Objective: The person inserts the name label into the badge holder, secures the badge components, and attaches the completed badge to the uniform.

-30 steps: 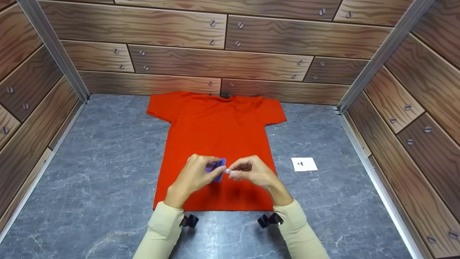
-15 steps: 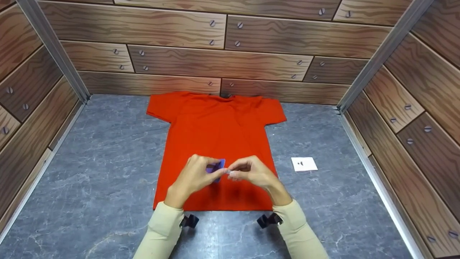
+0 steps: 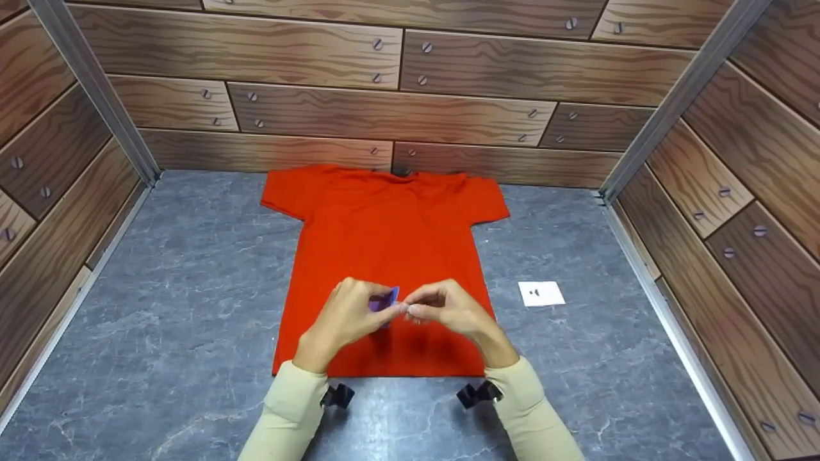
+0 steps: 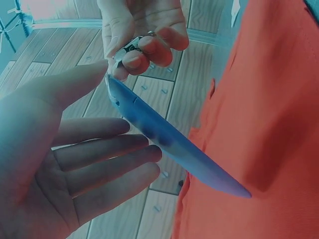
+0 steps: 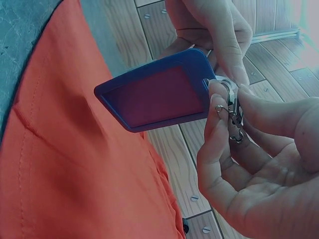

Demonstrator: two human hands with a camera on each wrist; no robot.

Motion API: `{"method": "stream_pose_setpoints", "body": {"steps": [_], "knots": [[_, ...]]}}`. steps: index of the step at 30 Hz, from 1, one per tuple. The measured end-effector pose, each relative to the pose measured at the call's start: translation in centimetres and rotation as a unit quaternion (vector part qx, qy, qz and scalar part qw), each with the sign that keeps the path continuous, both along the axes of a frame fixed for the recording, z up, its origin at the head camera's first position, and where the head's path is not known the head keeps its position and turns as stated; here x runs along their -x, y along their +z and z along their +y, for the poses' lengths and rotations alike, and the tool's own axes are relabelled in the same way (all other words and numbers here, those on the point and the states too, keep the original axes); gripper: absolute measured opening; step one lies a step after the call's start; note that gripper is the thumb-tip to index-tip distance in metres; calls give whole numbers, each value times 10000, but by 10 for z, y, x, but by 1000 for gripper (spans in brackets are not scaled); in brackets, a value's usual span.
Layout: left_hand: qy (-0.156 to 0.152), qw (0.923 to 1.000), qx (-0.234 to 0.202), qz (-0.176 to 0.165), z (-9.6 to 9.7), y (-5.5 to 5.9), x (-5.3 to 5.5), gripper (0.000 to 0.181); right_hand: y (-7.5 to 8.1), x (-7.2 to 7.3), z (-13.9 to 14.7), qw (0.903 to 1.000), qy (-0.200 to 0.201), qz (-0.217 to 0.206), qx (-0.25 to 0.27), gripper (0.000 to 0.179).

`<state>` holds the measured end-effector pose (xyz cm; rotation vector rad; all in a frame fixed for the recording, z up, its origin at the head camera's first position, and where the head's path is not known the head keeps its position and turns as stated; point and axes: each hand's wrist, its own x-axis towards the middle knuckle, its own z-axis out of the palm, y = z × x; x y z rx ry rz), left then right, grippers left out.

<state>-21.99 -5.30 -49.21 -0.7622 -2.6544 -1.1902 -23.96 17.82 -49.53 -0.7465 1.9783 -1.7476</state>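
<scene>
A blue-purple badge holder [image 5: 154,97] with a dark, window-like panel is held above the orange-red T-shirt [image 3: 384,243]. My left hand [image 3: 346,317] pinches its slotted end; the thumb lies near the slot, and the other fingers stretch out along the holder in the left wrist view. At that same end, my right hand [image 3: 455,310] grips a small silver metal badge clip [image 5: 234,107] between thumb and fingers. The clip meets the holder's slotted end; whether it is fastened there I cannot tell. In the head view, the fingers largely cover the clip.
The T-shirt lies spread flat on a grey marbled surface [image 3: 192,301], collar toward the back wall. A white card [image 3: 541,293] with small dark marks lies right of it. Wood-patterned walls [image 3: 320,105] with metal corner strips enclose the back and sides.
My left thumb has come closer to my right fingertips, and the small clear-looking piece between them is now mostly covered. The badge holder has turned slightly, more edge-on to the head view.
</scene>
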Motion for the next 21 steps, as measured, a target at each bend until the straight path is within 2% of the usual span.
{"method": "stream_pose_setpoints", "body": {"steps": [15, 21], "knots": [[-147, 9998, -30, -162, 3, -1, -1, 28, 2, -2, -2, 9995, -253, -4, -183, 22], [-130, 9997, 109, -195, 5, -1, -3, 29, 1, -2, -2, 9994, -283, 36, -188, 23]]}}
